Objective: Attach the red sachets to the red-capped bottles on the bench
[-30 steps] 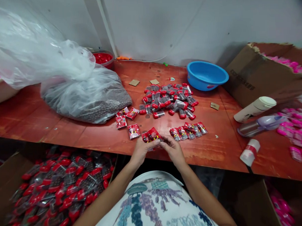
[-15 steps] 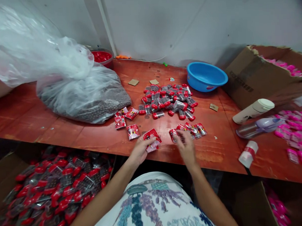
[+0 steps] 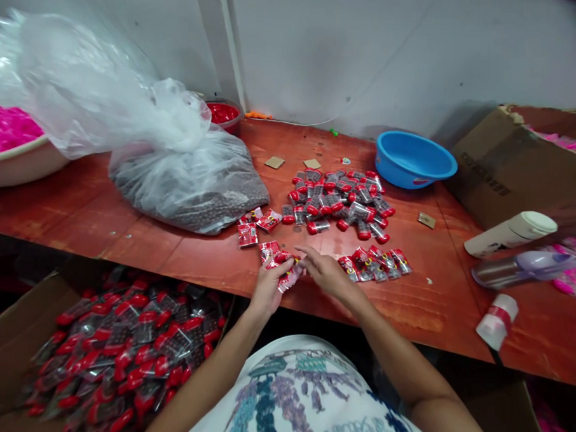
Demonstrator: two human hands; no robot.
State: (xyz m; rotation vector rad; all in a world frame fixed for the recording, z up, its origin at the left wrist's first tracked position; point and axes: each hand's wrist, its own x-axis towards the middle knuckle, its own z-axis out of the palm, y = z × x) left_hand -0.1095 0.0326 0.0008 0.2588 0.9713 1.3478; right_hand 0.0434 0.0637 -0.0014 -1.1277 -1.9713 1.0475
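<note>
My left hand is closed on a small stack of red printed packets, just over the front edge of the table. My right hand meets it there, its fingertips pinching at the stack's right edge; exactly what lies between them is partly hidden. To the right of my right hand, a row of filled red packets lies overlapping on the table. More red packets lie just beyond my left hand. Behind both hands is a pile of small clear bottles with red caps, filled with dark beads.
A clear plastic bag of dark beads stands at the left. A blue basin, a cardboard box, a white flask and a lidded cup stand right. Below left, a carton holds many red-capped bottles.
My right hand has left the packet row at the right and come to the stack in my left hand. The row shows one more packet at its left end. The view has shifted left.
</note>
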